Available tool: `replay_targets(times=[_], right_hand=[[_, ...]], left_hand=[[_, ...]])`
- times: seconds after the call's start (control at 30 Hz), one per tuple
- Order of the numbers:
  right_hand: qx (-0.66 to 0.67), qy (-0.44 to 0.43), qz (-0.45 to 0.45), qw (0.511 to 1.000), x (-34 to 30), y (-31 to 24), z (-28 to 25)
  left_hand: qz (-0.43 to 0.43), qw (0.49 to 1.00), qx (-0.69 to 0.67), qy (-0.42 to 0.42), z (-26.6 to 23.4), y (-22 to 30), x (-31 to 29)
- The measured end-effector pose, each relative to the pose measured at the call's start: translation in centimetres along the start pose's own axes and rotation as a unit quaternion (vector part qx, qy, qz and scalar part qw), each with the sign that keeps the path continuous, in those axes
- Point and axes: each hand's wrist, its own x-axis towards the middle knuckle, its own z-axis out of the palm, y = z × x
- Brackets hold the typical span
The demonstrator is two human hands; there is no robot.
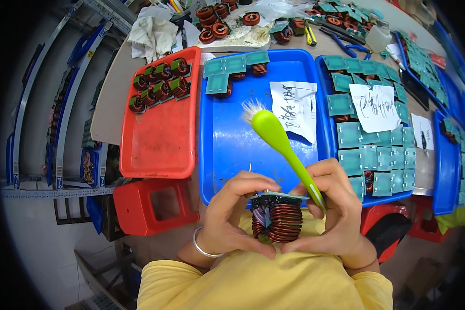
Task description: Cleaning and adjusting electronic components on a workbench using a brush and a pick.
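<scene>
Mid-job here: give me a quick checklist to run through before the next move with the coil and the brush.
1. Copper coil held by both hands: ok, left hand and right hand cup it.
2. Green board seated on the coil: ok, though slightly tilted.
3. Green brush secure: ok, right hand pinches its handle, bristles pointing away.
4. Free space in middle blue tray: ok.
5. Free space in red tray: ok.
6. Solder pins' condition: cannot tell.

An electronics assembly workshop is showing here: red tray point(160, 139) and blue trays point(227, 150) are holding copper-wound coils point(160, 85) beside pliers point(346, 46) and metal shelving point(41, 129).
</scene>
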Motion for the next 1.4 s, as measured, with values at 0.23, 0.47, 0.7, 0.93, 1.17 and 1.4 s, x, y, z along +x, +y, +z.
replay_targets(times=[0.23, 0.47, 0.7, 0.93, 1.17, 1.4], right_hand=[[-0.024, 0.014, 0.003, 1.0, 0.2, -0.3, -0.8], [-0.277, -0.062, 0.026, 0.959, -1.1, -2.7, -4.6], [-0.345, 0.035, -0.019, 0.938, -0.7, -1.0, -4.9], [-0.263, -0.001, -0.018, 0.965, -0.6, -0.9, -4.6], [-0.261, 0.049, 0.034, 0.964, -0.4, 0.0, -4.2], [-0.199, -0.035, 0.0, 0.979, -0.4, 0.1, -3.6]], left_hand=[[-0.047, 0.995, 0.091, 0.005, 0.7, 0.8, 1.1], [0.003, 0.964, 0.261, 0.052, 0.6, -0.1, 1.1], [0.011, 0.959, 0.281, 0.038, 0.4, -1.0, 0.7], [-0.013, 0.99, 0.115, 0.083, 0.2, -1.1, 0.3], [-0.009, 0.975, 0.191, 0.116, -0.3, -1.7, -0.1], [-0.027, 0.983, -0.048, 0.176, -0.2, -2.0, -0.9]])
